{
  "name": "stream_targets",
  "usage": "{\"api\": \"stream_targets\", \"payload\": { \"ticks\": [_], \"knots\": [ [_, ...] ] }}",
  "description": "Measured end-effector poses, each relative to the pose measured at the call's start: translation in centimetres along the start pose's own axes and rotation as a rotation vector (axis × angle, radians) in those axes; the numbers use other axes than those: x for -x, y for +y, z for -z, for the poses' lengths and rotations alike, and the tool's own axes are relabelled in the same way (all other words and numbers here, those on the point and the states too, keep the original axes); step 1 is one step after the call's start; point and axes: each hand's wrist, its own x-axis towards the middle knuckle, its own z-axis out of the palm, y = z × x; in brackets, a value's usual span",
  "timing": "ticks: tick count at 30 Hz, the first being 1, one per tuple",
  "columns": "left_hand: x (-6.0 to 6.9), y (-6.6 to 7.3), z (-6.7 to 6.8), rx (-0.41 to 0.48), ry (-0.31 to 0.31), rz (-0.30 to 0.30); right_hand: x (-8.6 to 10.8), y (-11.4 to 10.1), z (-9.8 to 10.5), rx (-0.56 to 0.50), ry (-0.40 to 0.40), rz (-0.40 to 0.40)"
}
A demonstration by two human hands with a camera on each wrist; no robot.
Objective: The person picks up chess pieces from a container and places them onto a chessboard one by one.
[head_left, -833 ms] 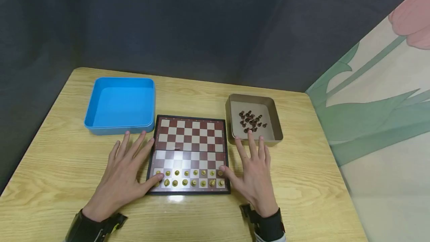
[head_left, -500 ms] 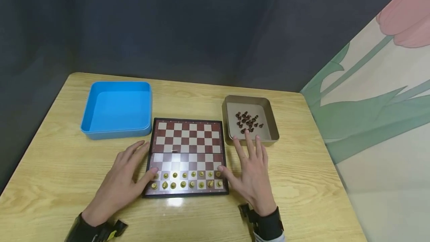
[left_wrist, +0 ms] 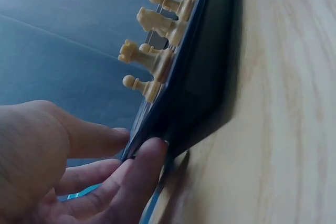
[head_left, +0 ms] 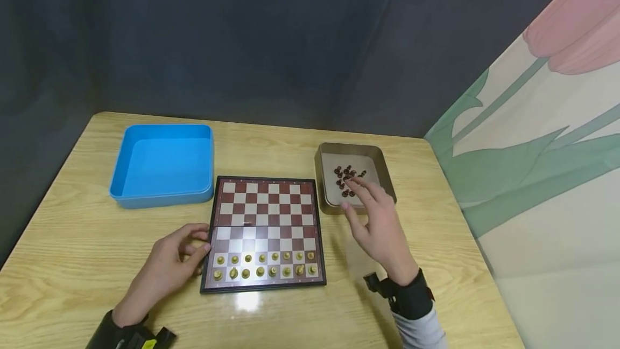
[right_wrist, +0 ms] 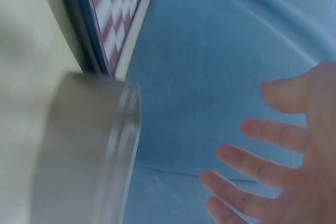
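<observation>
A brown-and-white chessboard [head_left: 281, 230] lies on the table with two rows of light pieces [head_left: 260, 271] along its near side. My left hand [head_left: 167, 263] pinches the board's left edge; in the left wrist view the thumb and bent fingers of that hand [left_wrist: 89, 166] meet at the board's dark side [left_wrist: 194, 93], below the light pieces [left_wrist: 152, 61]. Over the near part of a metal tin [head_left: 388, 179] is my right hand [head_left: 382, 225], fingers spread and holding nothing, beside dark pieces [head_left: 340, 174]. The right wrist view shows this hand [right_wrist: 283, 166] above the tin's wall [right_wrist: 79, 150].
An empty blue box [head_left: 169, 163] stands at the back left, behind my left hand. The tin is just right of the board's far half. A dark curtain [head_left: 242, 42] hangs behind the table, and a flower-patterned cloth [head_left: 533, 176] is at the right.
My right hand has left the board's right edge and moved over the tin. The left fingers have drawn in and bent at the board's left edge. The whole head view has shifted slightly.
</observation>
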Motion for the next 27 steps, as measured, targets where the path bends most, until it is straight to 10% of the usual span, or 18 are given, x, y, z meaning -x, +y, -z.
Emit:
{"api": "stream_targets", "payload": {
  "ticks": [14,27],
  "knots": [
    [-0.4,-0.3,-0.4,0.065,-0.025,0.054,-4.2,5.0,0.9,-0.166,-0.054,-0.044],
    [-0.5,-0.9,-0.7,0.092,0.026,0.081,-4.4,7.7,-1.6,-0.079,-0.193,-0.173]
  ]
}}
